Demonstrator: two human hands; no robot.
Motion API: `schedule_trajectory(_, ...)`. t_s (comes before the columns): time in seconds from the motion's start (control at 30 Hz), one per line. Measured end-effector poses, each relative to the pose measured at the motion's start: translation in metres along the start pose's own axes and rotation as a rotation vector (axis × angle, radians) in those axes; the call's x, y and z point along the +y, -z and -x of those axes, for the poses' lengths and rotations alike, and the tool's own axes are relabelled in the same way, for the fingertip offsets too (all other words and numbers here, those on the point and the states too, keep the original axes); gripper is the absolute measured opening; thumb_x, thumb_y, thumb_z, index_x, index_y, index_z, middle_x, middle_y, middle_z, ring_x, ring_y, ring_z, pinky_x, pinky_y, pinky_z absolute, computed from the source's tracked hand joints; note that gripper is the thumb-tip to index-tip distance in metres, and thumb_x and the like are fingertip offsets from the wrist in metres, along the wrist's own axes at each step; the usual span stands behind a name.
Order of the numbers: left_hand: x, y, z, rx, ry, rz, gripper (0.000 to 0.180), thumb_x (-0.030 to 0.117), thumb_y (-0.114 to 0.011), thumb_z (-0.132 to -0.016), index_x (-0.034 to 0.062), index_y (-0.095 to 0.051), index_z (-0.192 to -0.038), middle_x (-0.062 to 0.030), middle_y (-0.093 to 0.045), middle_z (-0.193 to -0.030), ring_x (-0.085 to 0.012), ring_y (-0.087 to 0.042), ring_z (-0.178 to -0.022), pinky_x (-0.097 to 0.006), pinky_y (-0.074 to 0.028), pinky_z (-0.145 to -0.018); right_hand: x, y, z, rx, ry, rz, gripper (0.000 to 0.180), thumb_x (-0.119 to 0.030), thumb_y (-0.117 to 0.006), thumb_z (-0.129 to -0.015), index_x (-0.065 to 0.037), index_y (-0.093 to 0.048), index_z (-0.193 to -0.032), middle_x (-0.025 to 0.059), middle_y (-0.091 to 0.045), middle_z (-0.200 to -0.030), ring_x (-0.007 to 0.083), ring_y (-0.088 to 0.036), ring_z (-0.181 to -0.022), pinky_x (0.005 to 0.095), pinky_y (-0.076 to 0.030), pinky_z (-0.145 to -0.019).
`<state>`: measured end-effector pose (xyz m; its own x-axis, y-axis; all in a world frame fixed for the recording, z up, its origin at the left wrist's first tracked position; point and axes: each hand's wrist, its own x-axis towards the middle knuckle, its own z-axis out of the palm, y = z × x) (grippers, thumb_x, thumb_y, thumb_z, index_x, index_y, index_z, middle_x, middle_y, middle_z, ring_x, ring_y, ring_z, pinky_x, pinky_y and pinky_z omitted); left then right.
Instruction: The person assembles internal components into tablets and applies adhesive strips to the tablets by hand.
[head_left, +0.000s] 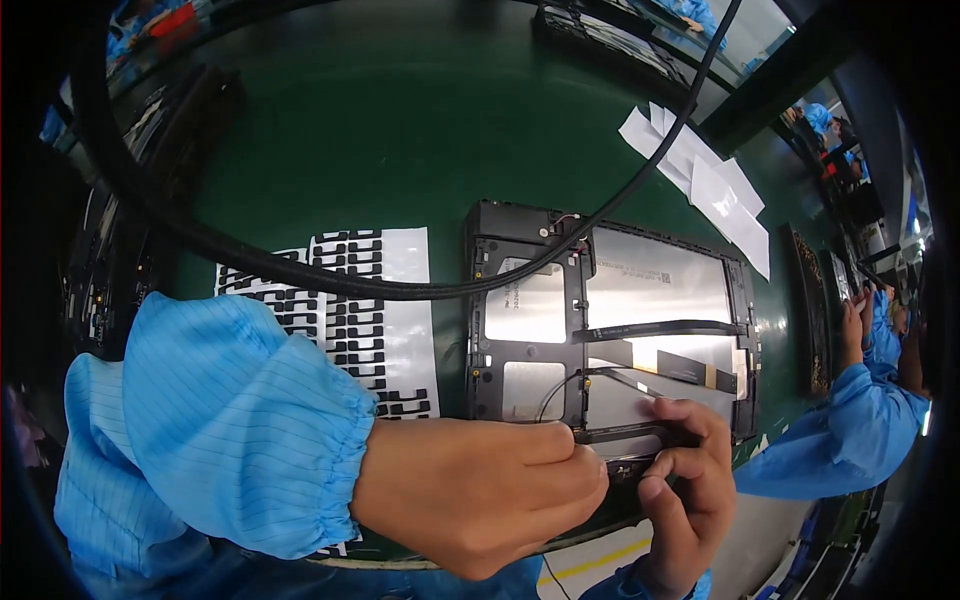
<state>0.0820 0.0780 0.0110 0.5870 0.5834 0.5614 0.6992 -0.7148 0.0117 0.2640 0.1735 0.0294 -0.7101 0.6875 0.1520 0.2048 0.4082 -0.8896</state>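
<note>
An opened black tablet-like device [528, 352] lies before me, with silvery panels, flat black ribbon cables and thin wires inside. Over its near edge, my left hand [480, 490] is closed, fingers curled downward beside a black ribbon strip. Whatever its fingertips grip is hidden beneath the hand. My right hand [692, 480] is at the device's near right corner, thumb and forefinger pinched together, another finger bent above them. Anything between those fingertips is too small to make out. Left of the device, white sheets [408, 300] carry rows of small black stickers, partly covered by my left sleeve.
A thick black cable [400, 291] loops across the view above the device. White papers [715, 180] lie at the far right of the green table [400, 130]. Dark racks of parts [130, 190] line the left side. At right, another person's blue sleeve [825, 440] reaches in.
</note>
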Motion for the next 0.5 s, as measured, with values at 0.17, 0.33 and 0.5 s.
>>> schedule_trajectory(0.17, 0.000, -0.008, -0.004, 0.066, 0.004, 0.019, 0.023, 0.011, -0.054, -0.072, -0.0076, -0.061, -0.084, -0.0174, -0.057, -0.095, -0.0223, -0.055, -0.080, -0.028, -0.045, -0.065, -0.004, 0.007, -0.004, -0.072, 0.174, 0.182, 0.007, -0.001, -0.058, -0.071, 0.002, -0.054, -0.075, 0.0179, -0.051, -0.103, 0.0244, -0.048, -0.096, 0.0335, -0.039, -0.082)
schedule_trajectory(0.33, 0.001, -0.009, -0.006, -0.001, 0.015, 0.028, 0.021, 0.011, -0.052, -0.074, -0.0056, -0.061, -0.083, -0.0186, -0.056, -0.101, -0.0241, -0.056, -0.086, -0.029, -0.045, -0.071, -0.003, 0.005, -0.003, -0.062, 0.026, 0.140, 0.010, -0.008, -0.057, -0.065, 0.001, -0.051, -0.065, 0.0202, -0.045, -0.108, 0.0280, -0.047, -0.101, 0.0373, -0.034, -0.088)
schedule_trajectory(0.5, 0.002, -0.009, -0.006, 0.008, 0.010, 0.020, 0.021, 0.011, -0.050, -0.076, -0.0056, -0.061, -0.083, -0.0187, -0.056, -0.102, -0.0243, -0.056, -0.085, -0.030, -0.045, -0.072, 0.004, 0.010, 0.006, 0.122, 0.059, 0.123, 0.011, -0.004, -0.062, -0.058, 0.001, -0.055, -0.065, 0.0199, -0.046, -0.107, 0.0279, -0.047, -0.097, 0.0379, -0.037, -0.086)
